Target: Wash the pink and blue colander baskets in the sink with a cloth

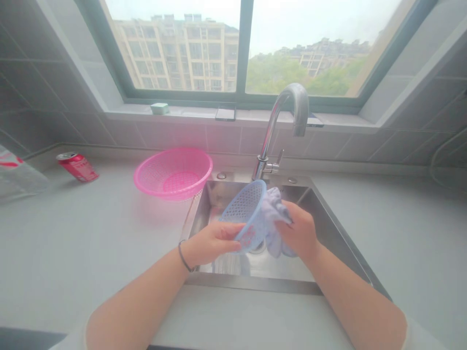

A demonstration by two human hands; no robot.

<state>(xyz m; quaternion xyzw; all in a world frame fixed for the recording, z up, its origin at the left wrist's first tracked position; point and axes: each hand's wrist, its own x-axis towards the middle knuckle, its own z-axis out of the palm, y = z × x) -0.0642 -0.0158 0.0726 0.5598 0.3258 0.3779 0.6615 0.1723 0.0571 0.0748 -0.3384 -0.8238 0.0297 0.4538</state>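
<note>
Over a stainless steel sink [251,283], my left hand [213,243] grips the rim of a small blue perforated plastic basket [248,214], which is tilted on its side. My right hand [297,233] holds a crumpled pale lilac cloth [275,214] against the basket's far side. The cloth hangs down below my fingers, and the basket partly hides it. A dark band [184,256] circles my left wrist. Both hands are above the sink basin, under the spout of a chrome faucet [272,141].
A pink perforated plastic basket [173,187] sits on the grey countertop [80,243] at the sink's left corner. Farther left lie a red can [77,166] and a plastic bag [18,177]. A phone [225,113] and a small green-white item [159,108] rest on the windowsill.
</note>
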